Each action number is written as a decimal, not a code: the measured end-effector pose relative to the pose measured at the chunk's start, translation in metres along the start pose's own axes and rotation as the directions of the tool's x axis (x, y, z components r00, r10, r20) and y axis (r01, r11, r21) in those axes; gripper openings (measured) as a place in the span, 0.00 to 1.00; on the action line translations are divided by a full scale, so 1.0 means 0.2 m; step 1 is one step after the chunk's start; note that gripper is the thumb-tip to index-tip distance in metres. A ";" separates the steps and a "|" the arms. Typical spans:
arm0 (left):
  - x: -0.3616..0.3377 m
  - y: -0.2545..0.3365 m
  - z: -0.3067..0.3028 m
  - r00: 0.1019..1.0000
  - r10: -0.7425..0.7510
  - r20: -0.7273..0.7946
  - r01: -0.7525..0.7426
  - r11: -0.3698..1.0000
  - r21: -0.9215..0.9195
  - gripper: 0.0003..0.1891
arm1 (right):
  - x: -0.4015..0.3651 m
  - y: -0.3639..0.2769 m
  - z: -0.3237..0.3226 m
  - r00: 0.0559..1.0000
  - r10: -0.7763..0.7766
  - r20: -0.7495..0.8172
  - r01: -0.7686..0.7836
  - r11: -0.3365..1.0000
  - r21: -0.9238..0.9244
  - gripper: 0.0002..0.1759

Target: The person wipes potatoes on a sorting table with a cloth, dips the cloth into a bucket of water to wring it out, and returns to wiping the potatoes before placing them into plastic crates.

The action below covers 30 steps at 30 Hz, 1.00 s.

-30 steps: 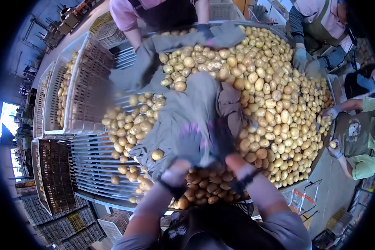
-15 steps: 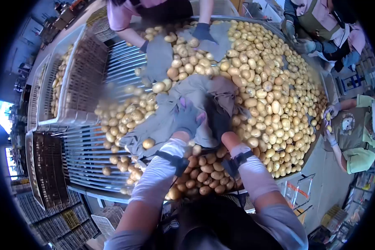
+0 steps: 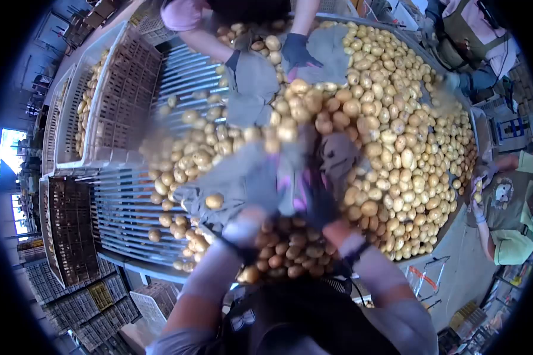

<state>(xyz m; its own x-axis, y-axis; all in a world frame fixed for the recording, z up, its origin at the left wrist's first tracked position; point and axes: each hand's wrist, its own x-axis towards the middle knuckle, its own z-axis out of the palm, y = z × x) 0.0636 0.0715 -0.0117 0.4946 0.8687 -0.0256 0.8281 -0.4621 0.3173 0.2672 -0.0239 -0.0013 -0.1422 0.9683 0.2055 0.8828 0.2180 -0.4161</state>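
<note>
My left hand (image 3: 259, 183), in a dark glove with purple fingertips, rests on a grey cloth (image 3: 228, 177) and is smeared by motion. Close beside it my right hand (image 3: 317, 198), also gloved, lies against the cloth and a darker brownish cloth (image 3: 339, 152). Blur hides whether the fingers of either hand grip the fabric. One potato (image 3: 214, 201) sits on top of the grey cloth. Many yellow potatoes (image 3: 391, 160) surround the cloths, and browner, shaded ones (image 3: 293, 251) lie between my forearms.
Across the table a co-worker's gloved hands (image 3: 299, 54) press grey cloths (image 3: 251, 89) on potatoes. Metal rollers (image 3: 124, 207) run at left, beside a white crate (image 3: 121, 89) and a brown crate (image 3: 70, 231). Another person's hands (image 3: 478, 189) hold potatoes at right.
My hands and the cloths have shifted, uncovering potatoes beyond them. My right hand shows more purple on its fingers. The co-worker's cloths appear farther right, and the camera view has shifted slightly.
</note>
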 end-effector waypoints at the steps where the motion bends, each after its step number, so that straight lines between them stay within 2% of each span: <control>1: 0.17 0.02 -0.06 0.993 -0.033 -0.117 0.025 0.998 -0.063 0.44 | 0.16 -0.03 -0.01 0.995 0.092 -0.044 -0.091 0.996 0.022 0.44; 2: 0.29 0.06 -0.14 0.964 -0.073 -0.254 0.043 0.991 -0.123 0.41 | 0.29 -0.05 -0.03 0.981 0.166 -0.099 -0.163 0.986 0.041 0.46; 3: 0.31 0.07 -0.20 0.956 -0.080 -0.283 0.047 0.992 -0.120 0.41 | 0.33 -0.05 -0.04 0.984 0.139 -0.113 -0.136 0.990 0.035 0.46; 4: 0.32 0.08 -0.26 0.984 -0.178 -0.018 0.177 0.983 -0.056 0.36 | 0.37 -0.04 -0.06 0.980 0.117 -0.163 -0.112 0.993 0.040 0.45; 5: 0.30 0.08 -0.31 0.924 -0.285 0.256 0.284 0.958 0.043 0.31 | 0.37 -0.05 -0.06 0.972 0.110 -0.206 -0.101 0.993 0.053 0.43; 6: 0.22 0.00 -0.16 0.955 -0.200 0.220 0.202 0.979 0.015 0.28 | 0.32 -0.06 -0.04 0.974 0.127 -0.187 -0.124 0.992 0.028 0.44; 8: -0.07 0.05 -0.19 0.989 -0.101 0.113 0.110 0.991 -0.079 0.39 | 0.10 -0.10 -0.02 0.987 0.159 0.018 -0.154 0.974 -0.165 0.46; 9: -0.20 0.10 -0.26 1.000 0.020 0.015 -0.017 0.988 -0.152 0.40 | 0.00 -0.13 -0.11 0.993 0.086 0.082 -0.084 0.996 -0.028 0.47; 10: -0.34 0.07 -0.19 0.986 0.164 -0.042 -0.166 0.985 -0.053 0.38 | -0.12 -0.18 -0.18 0.990 0.002 0.140 -0.019 0.993 0.119 0.48; 11: -0.36 0.16 -0.34 0.910 0.121 0.398 -0.107 0.993 -0.058 0.45 | -0.30 -0.20 -0.16 0.966 0.028 0.258 -0.041 0.998 0.044 0.49; 12: -0.57 0.10 -0.22 0.966 0.240 0.096 -0.233 0.969 -0.082 0.46 | -0.42 -0.21 -0.14 0.980 -0.006 0.198 -0.004 0.999 0.048 0.45; 13: -0.62 0.15 -0.28 0.971 0.204 0.126 -0.184 0.971 -0.150 0.46 | -0.39 -0.21 -0.14 0.980 -0.021 0.200 0.010 0.998 0.055 0.45; 15: -0.50 0.17 -0.25 0.972 0.141 0.190 -0.119 0.985 -0.124 0.46 | -0.34 -0.22 -0.17 0.951 0.004 0.309 0.011 0.999 -0.047 0.48; 16: -0.42 0.15 -0.18 0.988 0.132 0.075 -0.130 0.991 -0.027 0.45 | -0.35 -0.09 0.05 0.976 -0.063 0.210 0.121 0.955 -0.272 0.40; 17: -0.30 0.11 -0.09 0.990 0.134 -0.045 -0.130 0.989 0.072 0.44 | -0.26 -0.06 0.10 0.975 -0.072 0.211 0.130 0.953 -0.272 0.40; 19: 0.04 0.05 -0.03 0.998 -0.048 -0.045 0.053 0.991 0.121 0.42 | 0.04 -0.03 0.13 0.987 -0.084 0.135 0.093 0.994 -0.064 0.46; 21: 0.25 0.07 -0.17 0.996 -0.081 -0.049 0.083 0.996 0.038 0.40 | 0.26 -0.23 -0.06 0.995 0.084 0.053 -0.085 0.996 0.018 0.44; 23: 0.29 0.04 -0.17 0.989 -0.090 -0.120 0.095 0.995 0.038 0.40 | 0.34 -0.21 -0.07 0.999 0.022 0.048 -0.021 1.000 -0.015 0.44; 25: 0.20 0.01 -0.13 0.982 -0.099 -0.159 0.107 0.993 0.042 0.39 | 0.32 -0.20 -0.05 0.998 -0.019 0.059 0.020 0.999 -0.031 0.44; 27: -0.04 -0.02 -0.09 1.000 0.012 -0.011 -0.011 0.997 0.076 0.38 | 0.17 -0.15 -0.06 0.987 -0.097 0.129 0.101 0.995 -0.025 0.44; 29: -0.32 -0.05 -0.20 0.974 0.212 -0.073 -0.212 0.977 0.012 0.35 | -0.02 -0.08 -0.13 0.984 -0.146 0.101 0.147 0.989 0.000 0.42; 30: -0.40 -0.10 -0.25 0.975 0.205 -0.087 -0.204 0.979 0.016 0.35 | -0.07 -0.03 -0.16 0.982 -0.161 0.098 0.163 0.987 -0.004 0.42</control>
<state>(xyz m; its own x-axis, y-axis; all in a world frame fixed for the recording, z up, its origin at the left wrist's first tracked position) -0.0066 0.0211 0.0319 0.6290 0.7678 0.1221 0.7137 -0.6325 0.3009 0.2790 -0.0426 0.0272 -0.3261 0.9276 0.1822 0.8495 0.3721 -0.3740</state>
